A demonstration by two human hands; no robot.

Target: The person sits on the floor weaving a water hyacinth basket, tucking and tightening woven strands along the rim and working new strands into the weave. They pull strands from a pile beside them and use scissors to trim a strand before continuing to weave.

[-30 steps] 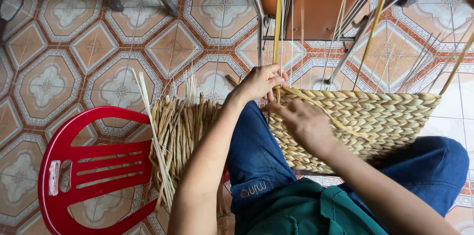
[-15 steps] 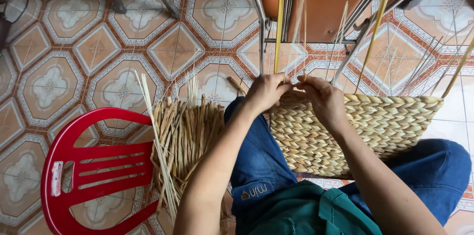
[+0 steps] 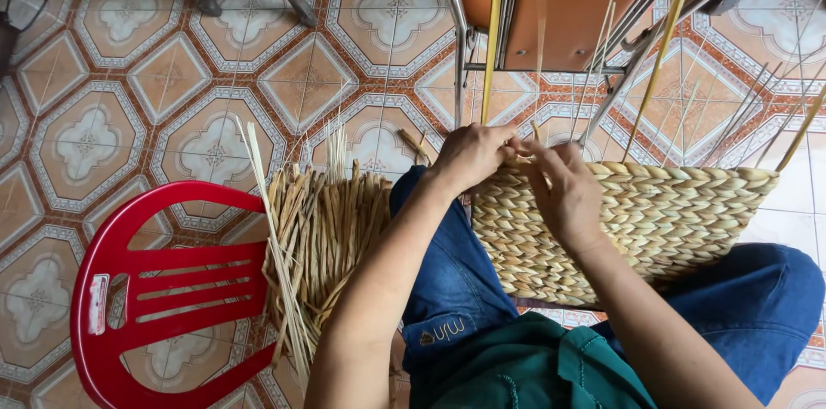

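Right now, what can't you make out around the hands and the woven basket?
Head view only:
- Left hand fingers: curled under the hand at the basket rim.
- Strand being worked: hidden between both hands; right hand covers it.
- Basket bottom: behind the knees.
- Red chair: cut off by the frame's bottom edge.

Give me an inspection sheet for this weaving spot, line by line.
Surface: patterned tile floor; the work rests between the person's knees.
Job's things: woven straw basket, half built, loose stakes standing up from its rim.
Clutter: bundle of dry straw strips on the floor beside the left knee.
Grippers: left hand and right hand meet at the basket's top left rim, fingers pinching strands.
Cables: nothing seen.
Surroundings: red plastic chair at the left; orange metal-framed chair ahead, yellow strips hanging from it.
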